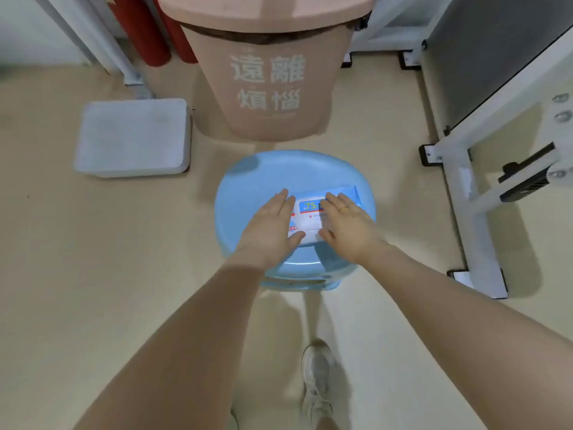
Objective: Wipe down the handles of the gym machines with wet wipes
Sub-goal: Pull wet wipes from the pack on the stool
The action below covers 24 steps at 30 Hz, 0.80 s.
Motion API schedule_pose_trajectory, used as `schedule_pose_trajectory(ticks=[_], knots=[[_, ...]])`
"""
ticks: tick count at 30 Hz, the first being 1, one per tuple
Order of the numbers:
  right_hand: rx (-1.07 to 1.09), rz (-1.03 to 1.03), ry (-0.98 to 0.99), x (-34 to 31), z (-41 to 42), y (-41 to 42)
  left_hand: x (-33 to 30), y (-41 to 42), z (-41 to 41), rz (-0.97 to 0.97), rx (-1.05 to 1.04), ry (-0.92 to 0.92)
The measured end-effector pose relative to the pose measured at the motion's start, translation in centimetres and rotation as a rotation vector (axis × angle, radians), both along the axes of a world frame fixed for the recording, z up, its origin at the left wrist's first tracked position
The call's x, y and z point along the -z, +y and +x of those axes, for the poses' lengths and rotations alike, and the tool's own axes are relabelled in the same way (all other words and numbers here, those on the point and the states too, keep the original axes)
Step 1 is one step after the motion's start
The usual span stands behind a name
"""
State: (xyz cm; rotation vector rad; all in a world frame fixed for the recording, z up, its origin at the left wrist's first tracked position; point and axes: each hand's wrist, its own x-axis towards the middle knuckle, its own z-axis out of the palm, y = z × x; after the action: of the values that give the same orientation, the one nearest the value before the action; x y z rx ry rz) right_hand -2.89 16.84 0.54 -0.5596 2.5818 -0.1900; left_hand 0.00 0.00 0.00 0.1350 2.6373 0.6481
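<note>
At nine o'clock from the stool, a pale grey square lidded box (133,136) sits flat on the beige floor (77,243). Just past it, toward eleven o'clock, red cylinders (148,32) stand behind a white frame leg (102,45). At twelve o'clock stands a pinkish-brown bin (269,88) with white characters printed on its side and a matching lid overhanging the top.

In the middle, a round light-blue stool (279,175) carries the wet wipes pack (313,215), a white and blue packet lying flat on the seat, toward its three o'clock side. The left hand (269,225) lies flat, fingers straight and together, covering the pack's nine o'clock end with the thumb spread along its six o'clock edge. The right hand (347,221), a ring (343,208) on one finger, lies likewise flat over the pack's three o'clock end, fingers straight, thumb pointing inward. Neither hand curls round the pack; both rest open on it, the label showing between them.

At six o'clock a pale sneaker (316,380) stands on the floor. At three o'clock a white gym machine frame (474,193) stands with black feet and a black pedal-like part (527,175).
</note>
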Motion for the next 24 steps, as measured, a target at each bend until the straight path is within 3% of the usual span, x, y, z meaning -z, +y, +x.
schedule_pose_trajectory(ticks=[4,7,9,12,16,19,24], knots=[[0.005,0.027,0.073,1.8,-1.1,0.5,2.7,0.6,-0.9,0.216,-0.176,-0.081],[-0.201,0.07,0.177,2.4,-1.7,0.7,3.9,0.9,-1.0,0.164,-0.232,-0.009],[-0.202,0.0,0.25,1.8,-2.1,0.8,4.0,1.0,-1.2,0.148,-0.245,0.015],[-0.022,-0.077,0.212,1.5,-3.4,1.0,4.0,1.1,-1.1,0.201,-0.236,-0.022],[0.464,-0.19,0.278,1.2,-5.4,0.0,3.5,0.8,-1.2,0.266,-0.262,-0.062],[0.677,-0.364,0.138,1.9,-5.3,-0.9,3.9,0.8,-0.6,0.193,-0.185,0.004],[0.076,-0.194,-0.01,2.1,-2.9,-0.4,4.5,1.1,0.1,0.169,-0.115,0.056]])
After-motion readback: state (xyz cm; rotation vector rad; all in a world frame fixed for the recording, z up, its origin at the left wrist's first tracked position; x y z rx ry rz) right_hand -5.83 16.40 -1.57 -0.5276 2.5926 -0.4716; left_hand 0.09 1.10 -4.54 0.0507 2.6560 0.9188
